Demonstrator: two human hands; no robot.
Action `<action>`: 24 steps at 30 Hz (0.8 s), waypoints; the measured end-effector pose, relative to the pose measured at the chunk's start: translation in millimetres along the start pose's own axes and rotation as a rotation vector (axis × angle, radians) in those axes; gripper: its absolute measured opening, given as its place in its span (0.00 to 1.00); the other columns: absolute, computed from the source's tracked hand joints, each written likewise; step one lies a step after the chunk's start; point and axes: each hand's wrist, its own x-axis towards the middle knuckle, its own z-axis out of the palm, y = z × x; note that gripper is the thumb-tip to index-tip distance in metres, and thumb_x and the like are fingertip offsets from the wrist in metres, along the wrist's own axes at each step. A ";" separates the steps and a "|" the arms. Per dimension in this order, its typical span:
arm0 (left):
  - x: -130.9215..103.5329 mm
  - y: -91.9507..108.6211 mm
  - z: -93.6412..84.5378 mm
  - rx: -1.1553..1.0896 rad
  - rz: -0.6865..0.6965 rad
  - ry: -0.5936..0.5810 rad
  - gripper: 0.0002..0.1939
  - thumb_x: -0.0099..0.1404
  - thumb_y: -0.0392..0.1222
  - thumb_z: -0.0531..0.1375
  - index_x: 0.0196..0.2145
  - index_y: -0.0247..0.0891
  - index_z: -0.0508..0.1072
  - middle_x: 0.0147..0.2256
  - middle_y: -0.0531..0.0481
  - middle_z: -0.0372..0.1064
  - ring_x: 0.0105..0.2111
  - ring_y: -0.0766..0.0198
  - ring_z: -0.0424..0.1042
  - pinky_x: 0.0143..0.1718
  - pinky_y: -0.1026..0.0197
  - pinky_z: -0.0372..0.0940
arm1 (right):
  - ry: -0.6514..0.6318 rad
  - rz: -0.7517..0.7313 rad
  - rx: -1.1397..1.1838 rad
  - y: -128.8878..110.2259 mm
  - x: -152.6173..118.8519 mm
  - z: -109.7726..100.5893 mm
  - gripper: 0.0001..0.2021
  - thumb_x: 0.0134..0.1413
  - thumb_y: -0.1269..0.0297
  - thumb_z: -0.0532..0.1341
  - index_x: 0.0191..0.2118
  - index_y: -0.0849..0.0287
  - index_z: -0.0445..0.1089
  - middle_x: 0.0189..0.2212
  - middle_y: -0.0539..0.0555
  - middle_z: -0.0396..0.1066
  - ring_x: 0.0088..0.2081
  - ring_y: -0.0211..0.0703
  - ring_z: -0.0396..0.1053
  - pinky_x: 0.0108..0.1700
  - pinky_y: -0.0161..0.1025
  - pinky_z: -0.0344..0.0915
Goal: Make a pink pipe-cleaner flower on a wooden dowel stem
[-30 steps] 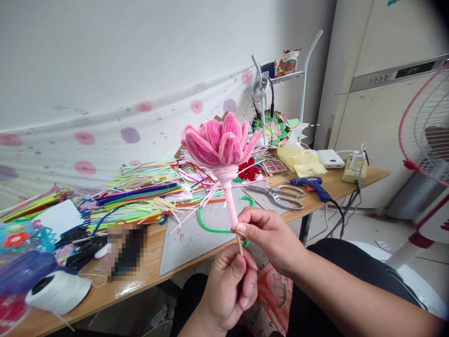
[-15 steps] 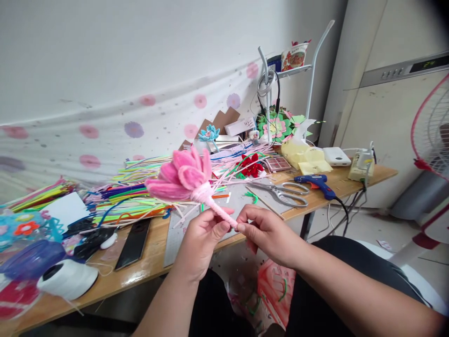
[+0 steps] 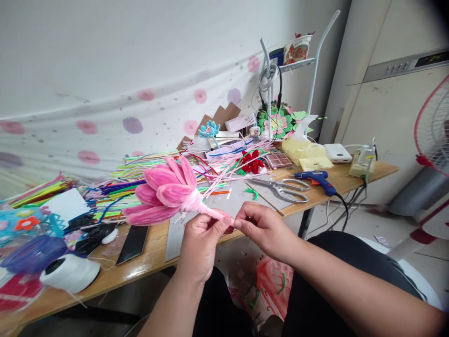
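Note:
A fuzzy pink flower [image 3: 164, 189] with a wrapped pale pink stem lies tilted in front of me, its petals toward the left. My left hand [image 3: 205, 238] is closed around the stem, thumb and fingers pinching it near its lower end. At the stem's tip, my right hand [image 3: 263, 229] pinches with thumb and forefinger, close beside the left fingertips. Behind the flower is a grey cutting mat [image 3: 175, 241], partly covered by it and by my left hand.
Scissors [image 3: 280, 187] and a blue glue gun [image 3: 317, 180] lie right on the wooden table [image 3: 150, 262]. Bundled coloured stems, a black phone [image 3: 133, 244] and a white thread cone [image 3: 72, 274] are left. A metal rack [image 3: 268, 89] rises at the back; a fan stands far right.
The flower has swung down and left, and its stem now lies flatter. Both hands stay pinched on the stem, with the right hand slightly higher in view.

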 end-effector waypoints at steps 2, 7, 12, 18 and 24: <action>-1.0 -0.6 0.0 0.010 0.015 0.001 0.06 0.56 0.40 0.67 0.27 0.35 0.75 0.27 0.53 0.72 0.29 0.67 0.70 0.33 0.65 0.66 | 0.010 -0.044 -0.030 0.2 -0.5 -0.6 0.12 0.58 0.63 0.57 0.25 0.60 0.67 0.23 0.51 0.66 0.28 0.38 0.64 0.32 0.35 0.59; -3.0 -3.8 -2.6 0.023 0.024 -0.006 0.05 0.57 0.39 0.66 0.28 0.35 0.76 0.28 0.52 0.72 0.30 0.66 0.70 0.34 0.63 0.67 | 0.063 -0.156 -0.128 1.4 -0.6 -3.6 0.07 0.56 0.66 0.60 0.27 0.60 0.66 0.22 0.49 0.64 0.26 0.35 0.61 0.28 0.32 0.57; -2.1 -7.2 -3.7 0.025 0.055 -0.034 0.04 0.58 0.38 0.65 0.28 0.36 0.75 0.28 0.52 0.71 0.30 0.65 0.70 0.34 0.63 0.67 | 0.045 -0.332 -0.138 5.8 -0.5 -6.9 0.04 0.55 0.74 0.58 0.31 0.59 0.67 0.26 0.50 0.66 0.30 0.36 0.64 0.32 0.33 0.61; -3.1 -15.9 -8.6 0.124 0.254 0.002 0.02 0.60 0.36 0.63 0.31 0.38 0.77 0.30 0.51 0.73 0.31 0.63 0.71 0.36 0.61 0.67 | 0.007 -0.430 -0.193 14.4 -1.0 -13.6 0.08 0.56 0.73 0.59 0.41 0.59 0.70 0.37 0.56 0.66 0.38 0.41 0.67 0.39 0.38 0.67; -4.7 -21.5 -5.9 0.208 0.376 0.073 0.05 0.60 0.34 0.62 0.34 0.41 0.78 0.33 0.50 0.75 0.36 0.60 0.72 0.39 0.58 0.68 | 0.173 -0.475 -0.267 16.2 0.5 -7.0 0.03 0.55 0.70 0.62 0.37 0.58 0.72 0.35 0.55 0.68 0.37 0.41 0.68 0.37 0.38 0.67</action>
